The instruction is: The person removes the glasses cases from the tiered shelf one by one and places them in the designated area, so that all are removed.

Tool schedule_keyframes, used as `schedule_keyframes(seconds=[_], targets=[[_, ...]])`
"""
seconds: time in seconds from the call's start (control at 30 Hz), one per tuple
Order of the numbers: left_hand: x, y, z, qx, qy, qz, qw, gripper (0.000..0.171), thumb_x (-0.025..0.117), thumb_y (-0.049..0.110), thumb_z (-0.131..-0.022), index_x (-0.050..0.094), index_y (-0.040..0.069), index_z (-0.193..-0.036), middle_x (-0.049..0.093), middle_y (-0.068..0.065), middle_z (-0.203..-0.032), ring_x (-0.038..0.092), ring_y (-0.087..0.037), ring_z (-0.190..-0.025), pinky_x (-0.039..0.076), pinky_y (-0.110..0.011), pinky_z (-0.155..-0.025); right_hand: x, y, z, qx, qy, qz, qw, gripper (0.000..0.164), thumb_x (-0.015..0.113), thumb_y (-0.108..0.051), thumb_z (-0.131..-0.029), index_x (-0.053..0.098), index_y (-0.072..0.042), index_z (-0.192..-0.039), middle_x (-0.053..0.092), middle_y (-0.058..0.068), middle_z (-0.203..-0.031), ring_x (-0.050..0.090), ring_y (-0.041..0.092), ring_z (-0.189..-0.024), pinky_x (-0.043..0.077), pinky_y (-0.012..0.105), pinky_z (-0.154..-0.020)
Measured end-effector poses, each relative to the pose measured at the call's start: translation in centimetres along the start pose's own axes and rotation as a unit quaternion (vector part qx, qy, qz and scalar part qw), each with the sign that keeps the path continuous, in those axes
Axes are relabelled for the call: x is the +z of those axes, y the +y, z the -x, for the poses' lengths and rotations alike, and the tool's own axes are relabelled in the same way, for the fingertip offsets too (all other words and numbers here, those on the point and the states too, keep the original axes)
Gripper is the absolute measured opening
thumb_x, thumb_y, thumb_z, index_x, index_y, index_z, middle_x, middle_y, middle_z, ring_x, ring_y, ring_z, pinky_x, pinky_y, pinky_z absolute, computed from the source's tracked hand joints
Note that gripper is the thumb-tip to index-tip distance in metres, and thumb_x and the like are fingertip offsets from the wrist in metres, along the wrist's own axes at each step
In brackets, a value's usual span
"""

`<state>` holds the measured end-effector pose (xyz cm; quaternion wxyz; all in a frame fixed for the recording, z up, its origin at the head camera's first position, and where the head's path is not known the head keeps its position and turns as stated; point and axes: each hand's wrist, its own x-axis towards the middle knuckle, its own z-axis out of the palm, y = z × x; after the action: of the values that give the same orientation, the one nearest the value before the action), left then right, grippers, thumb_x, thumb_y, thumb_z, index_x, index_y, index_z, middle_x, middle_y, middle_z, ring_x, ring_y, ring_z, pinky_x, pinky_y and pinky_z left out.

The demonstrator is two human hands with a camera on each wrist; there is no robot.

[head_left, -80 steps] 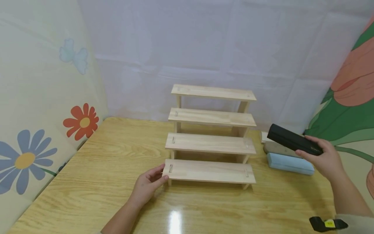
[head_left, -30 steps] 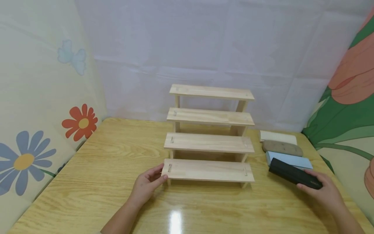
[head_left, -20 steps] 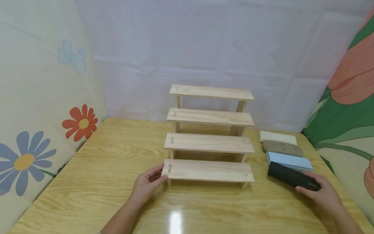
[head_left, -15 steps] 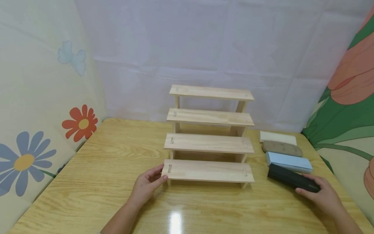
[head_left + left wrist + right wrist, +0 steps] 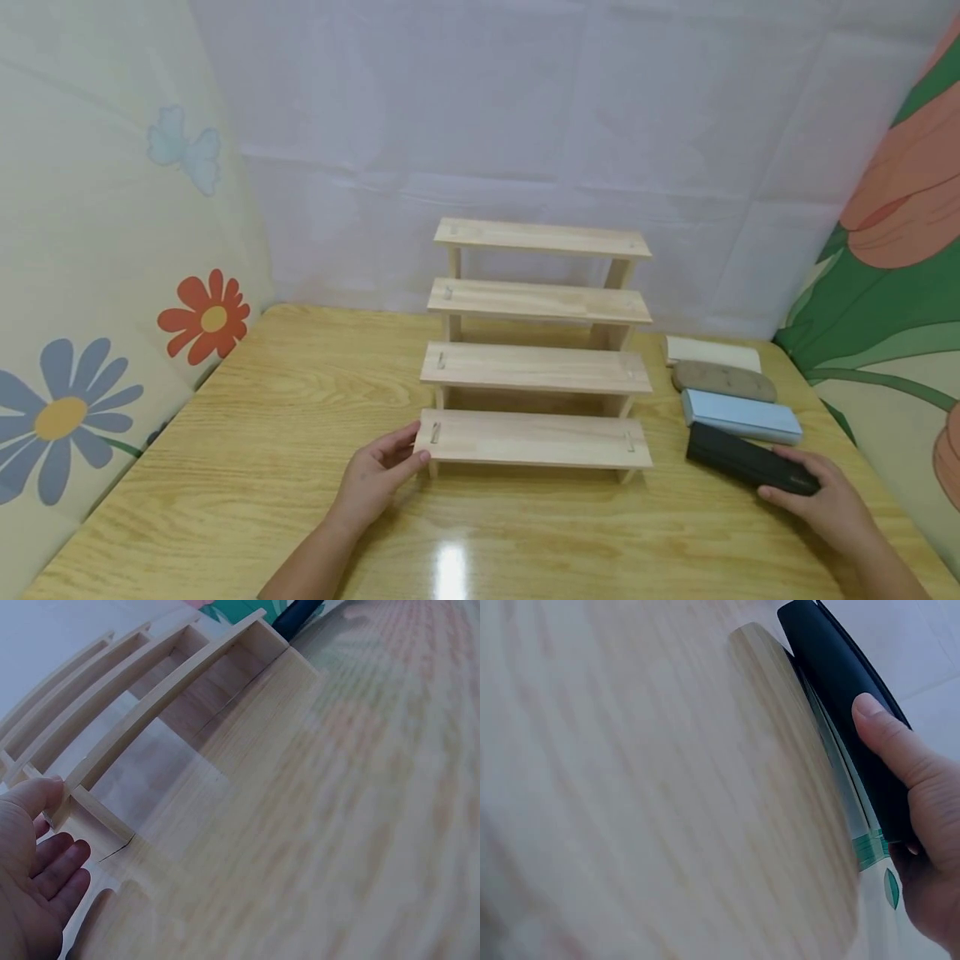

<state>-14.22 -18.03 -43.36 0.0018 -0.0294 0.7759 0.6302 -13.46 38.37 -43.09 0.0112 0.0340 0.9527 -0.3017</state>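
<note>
A four-tier wooden step shelf stands at the middle of the table. My left hand holds the left end of its lowest board; the left wrist view shows the thumb on the board's corner and the other fingers loosely bent below. To the right, my right hand grips the right end of a long black hard case, like a glasses case, thumb along its side. The case lies low at the table, slanted, just in front of a light-blue case.
Behind the light-blue case lie a brown case and a whitish case, lined up right of the shelf. A white cloth hangs behind the wood-grain table. Flower-printed panels stand at both sides.
My right hand has brought the black case down from above the other cases to the table in front of the light-blue one. The left hand has stayed on the shelf.
</note>
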Motion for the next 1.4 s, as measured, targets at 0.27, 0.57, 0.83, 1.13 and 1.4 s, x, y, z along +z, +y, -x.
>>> schedule_keyframes(seconds=[0.27, 0.57, 0.83, 1.13, 1.4], targets=[[0.0, 0.0, 0.0, 0.002, -0.002, -0.008, 1.0000, 0.050, 0.073, 0.015, -0.088, 0.058, 0.000, -0.133, 0.060, -0.017, -0.135, 0.062, -0.003, -0.100, 0.051, -0.012, -0.083, 0.1, 0.2, -0.5, 0.023, -0.026, -0.008, 0.999, 0.089, 0.077, -0.042, -0.083, 0.034, 0.004, -0.146, 0.025, 0.042, -0.146, 0.024, 0.061, -0.131, 0.025, 0.072, -0.101], [-0.1, 0.1, 0.1, 0.001, -0.005, -0.007, 1.0000, 0.051, 0.073, 0.017, -0.089, 0.057, 0.000, -0.134, 0.060, -0.017, -0.136, 0.063, -0.013, -0.107, 0.051, -0.012, -0.082, 0.3, 0.5, -0.6, 0.019, -0.023, -0.012, 0.999, 0.089, 0.077, -0.042, -0.083, 0.034, 0.005, -0.146, 0.024, 0.042, -0.147, 0.021, 0.063, -0.132, 0.022, 0.074, -0.102], [0.0, 0.1, 0.0, -0.001, -0.007, 0.000, 1.0000, 0.051, 0.073, 0.015, -0.089, 0.057, -0.001, -0.134, 0.059, -0.017, -0.137, 0.063, -0.011, -0.105, 0.052, -0.012, -0.082, 0.2, 0.6, -0.7, 0.016, -0.016, -0.020, 1.000, 0.089, 0.075, -0.040, -0.085, 0.031, 0.008, -0.147, 0.014, 0.041, -0.153, 0.012, 0.064, -0.136, 0.019, 0.076, -0.104], [0.0, 0.0, 0.0, 0.000, -0.006, 0.000, 1.0000, 0.051, 0.073, 0.014, -0.088, 0.057, -0.001, -0.134, 0.059, -0.018, -0.137, 0.062, -0.007, -0.103, 0.052, -0.012, -0.083, 0.3, 0.7, -1.0, 0.075, 0.008, -0.020, 0.997, 0.096, 0.069, -0.048, -0.089, 0.019, 0.003, -0.153, 0.008, 0.042, -0.153, 0.011, 0.064, -0.136, 0.020, 0.075, -0.105], [0.0, 0.2, 0.1, -0.001, -0.005, 0.002, 1.0000, 0.050, 0.073, 0.014, -0.088, 0.057, -0.002, -0.133, 0.059, -0.018, -0.136, 0.063, -0.008, -0.103, 0.052, -0.013, -0.083, 0.4, 0.2, -1.2, 0.114, 0.024, -0.016, 0.993, 0.097, 0.068, -0.050, -0.089, 0.017, 0.002, -0.154, 0.013, 0.040, -0.153, 0.016, 0.062, -0.136, 0.022, 0.071, -0.107]])
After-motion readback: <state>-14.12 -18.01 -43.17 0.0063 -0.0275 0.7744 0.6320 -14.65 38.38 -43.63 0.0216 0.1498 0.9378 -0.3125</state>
